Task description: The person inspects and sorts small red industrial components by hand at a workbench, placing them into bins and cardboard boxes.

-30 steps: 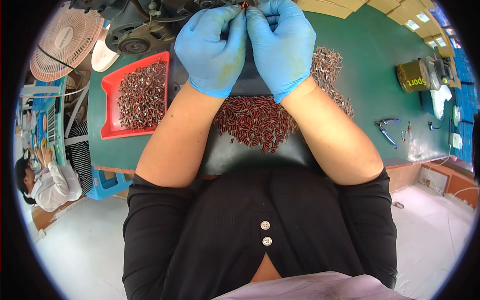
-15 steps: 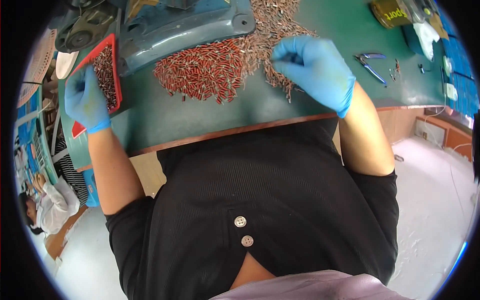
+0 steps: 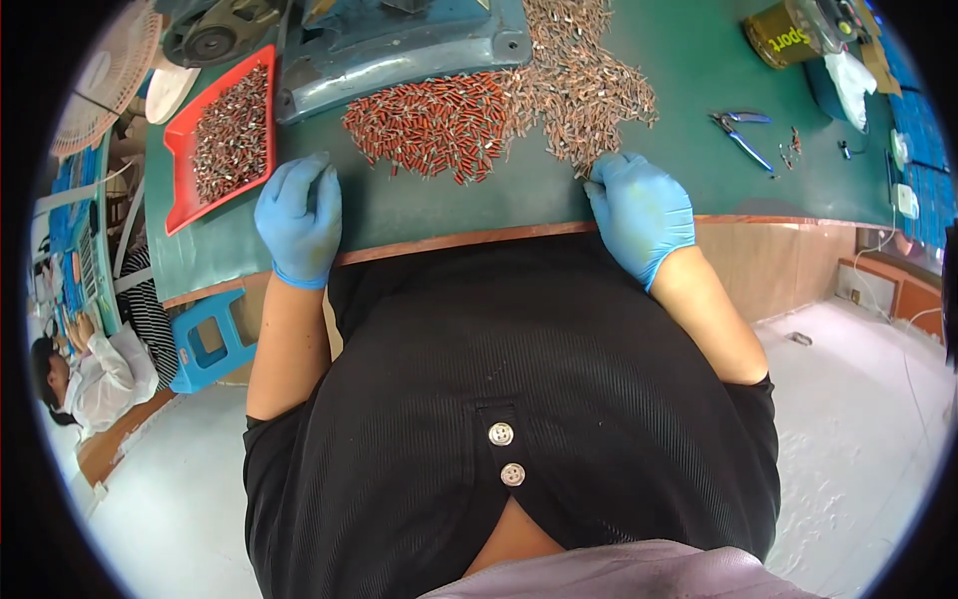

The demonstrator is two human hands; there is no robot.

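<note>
My left hand [image 3: 299,215], in a blue glove, rests near the front edge of the green table [image 3: 419,215], fingers loosely curled, with nothing visible in it. My right hand [image 3: 642,208], also gloved, lies at the table edge with its fingertips touching the near fringe of a pile of small grey-brown metal parts [image 3: 589,85]. Between the hands and farther back lies a heap of small red parts [image 3: 434,120]. A red tray [image 3: 225,135] of dark small parts sits beyond my left hand.
A blue-grey machine base [image 3: 399,50] stands behind the red heap. Pliers [image 3: 740,135] lie at the right, a yellow-brown tin [image 3: 783,35] beyond them. A fan [image 3: 105,75] and a white dish [image 3: 170,92] are at the far left. Another person [image 3: 85,374] sits low left by a blue stool [image 3: 208,339].
Both hands came down from working together near the machine and spread apart. My left hand moved from the red tray toward the table edge; my right hand settled at the grey pile's near edge.
</note>
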